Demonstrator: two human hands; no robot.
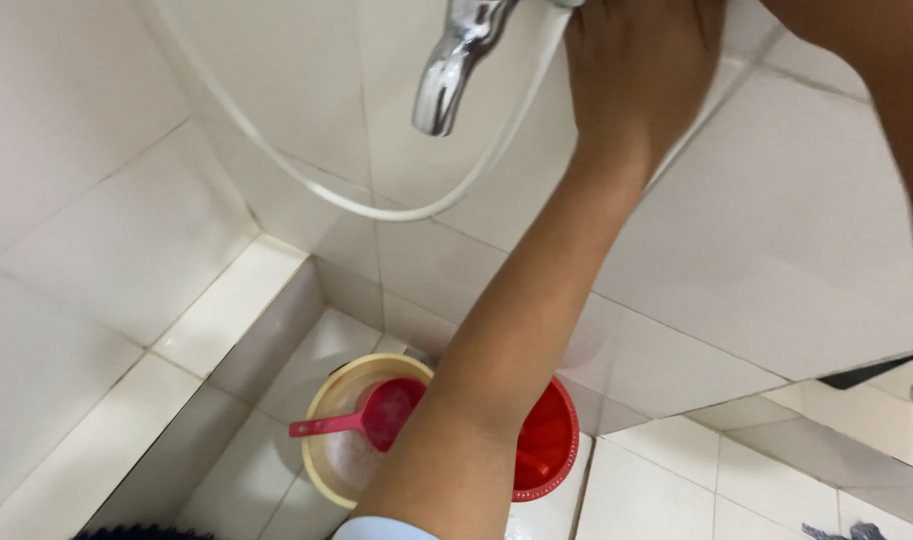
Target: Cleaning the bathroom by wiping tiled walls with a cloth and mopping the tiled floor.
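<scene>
My left hand (639, 70) reaches up to the top of a chrome tap (452, 70) on the white tiled wall. Its fingers lie against the tap's upper fitting and are cut off by the frame's top edge, so the grip is not visible. My left forearm runs from a pale blue sleeve (387, 528) at the bottom up to that hand. A white hose (307, 180) loops down from the tap's top and back up beside my hand. Only the forearm (902, 110) of my right arm shows at the right edge; its hand is out of view.
On the tiled floor below stand a cream basin (327, 470) with a pink-red scoop (382, 415) lying in it, and a red bucket (552, 440) partly hidden behind my arm. A raised tiled ledge (127, 330) runs along the left.
</scene>
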